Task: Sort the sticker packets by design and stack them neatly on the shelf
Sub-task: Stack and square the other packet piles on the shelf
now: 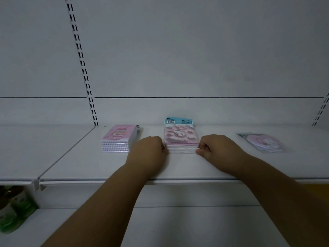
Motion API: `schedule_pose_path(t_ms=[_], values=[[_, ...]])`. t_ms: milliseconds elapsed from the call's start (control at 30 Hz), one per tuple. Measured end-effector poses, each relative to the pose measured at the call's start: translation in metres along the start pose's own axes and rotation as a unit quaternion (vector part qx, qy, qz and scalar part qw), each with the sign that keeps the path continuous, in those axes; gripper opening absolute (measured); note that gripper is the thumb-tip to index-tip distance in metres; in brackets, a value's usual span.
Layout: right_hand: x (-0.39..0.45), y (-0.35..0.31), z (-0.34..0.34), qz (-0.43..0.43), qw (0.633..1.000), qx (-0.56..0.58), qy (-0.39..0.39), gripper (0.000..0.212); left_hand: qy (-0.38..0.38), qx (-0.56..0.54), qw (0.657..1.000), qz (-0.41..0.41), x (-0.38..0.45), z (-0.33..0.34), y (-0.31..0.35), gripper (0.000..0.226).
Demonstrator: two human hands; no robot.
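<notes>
A stack of sticker packets with a pink cartoon front and blue header (180,136) lies in the middle of the white shelf (106,168). My left hand (148,151) presses against the stack's left side with curled fingers. My right hand (216,148) presses against its right side, fingers curled at the lower packets. A second stack of pink packets (118,139) sits to the left, apart from my hands. A single clear packet with a round pink design (265,142) lies flat to the right.
The shelf's back wall has slotted upright rails (83,68). A divider edge (65,152) runs along the left of this shelf bay. Green-labelled bottles (14,209) stand on the lower shelf at the bottom left.
</notes>
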State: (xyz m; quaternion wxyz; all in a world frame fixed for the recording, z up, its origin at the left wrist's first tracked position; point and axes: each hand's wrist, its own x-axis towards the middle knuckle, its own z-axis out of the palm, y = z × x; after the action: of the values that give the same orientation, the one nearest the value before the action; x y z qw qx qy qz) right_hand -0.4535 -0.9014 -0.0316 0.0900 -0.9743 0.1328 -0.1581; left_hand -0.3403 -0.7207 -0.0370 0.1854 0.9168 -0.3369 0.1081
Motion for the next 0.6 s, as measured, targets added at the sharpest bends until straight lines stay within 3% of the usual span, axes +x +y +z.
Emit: schedule_pose_path(t_ms=[233,600], values=[[-0.0042,0.0038,-0.0038,0.022,0.997,0.063,0.037,0.026,0.032,-0.050,0.998,-0.017,-0.0035,-0.0029,-0.0008,0.026],[-0.0064,0.0021,0.0000,-0.016,0.999,0.022,0.036,0.023,0.045,-0.009,0.999,0.030,-0.0016,0.0002,0.0019,0.019]])
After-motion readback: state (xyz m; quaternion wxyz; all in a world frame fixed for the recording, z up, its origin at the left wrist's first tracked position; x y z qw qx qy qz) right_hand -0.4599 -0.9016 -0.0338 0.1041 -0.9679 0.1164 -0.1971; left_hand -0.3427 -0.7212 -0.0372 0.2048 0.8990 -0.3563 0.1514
